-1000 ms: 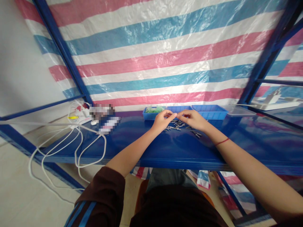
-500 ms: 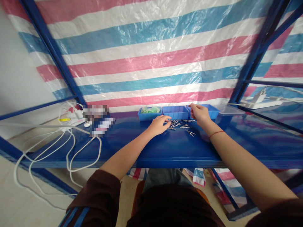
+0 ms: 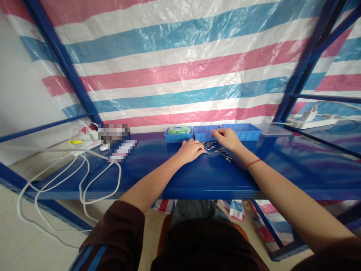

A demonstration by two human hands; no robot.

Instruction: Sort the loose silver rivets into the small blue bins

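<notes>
Thin silvery blind rivets [image 3: 209, 146] lie in a loose pile on the blue tabletop, with several more [image 3: 226, 157] closer to me. My left hand [image 3: 191, 150] rests at the pile's left side, fingers curled and tips close together among the rivets. What those fingertips hold, if anything, is hidden. Over the pile's right side, my right hand [image 3: 229, 138] is held with fingers bent into a pinch, in front of the middle blue bin [image 3: 203, 131]. No rivet shows clearly in that pinch. The right blue bin [image 3: 248, 131] stands behind my right wrist.
The left blue bin [image 3: 178, 137] contains a green-tinted plastic bag [image 3: 179, 130]. A clear plastic lid [image 3: 275, 130] lies right of the bins. White cables [image 3: 119, 177] and a power strip [image 3: 89, 145] occupy the left end. Blue frame posts [image 3: 293, 86] rise at both sides.
My right hand, which held up a thin rivet near the right bin, has moved left and down toward the pile and middle bin. My left hand's fingers have curled in more.
</notes>
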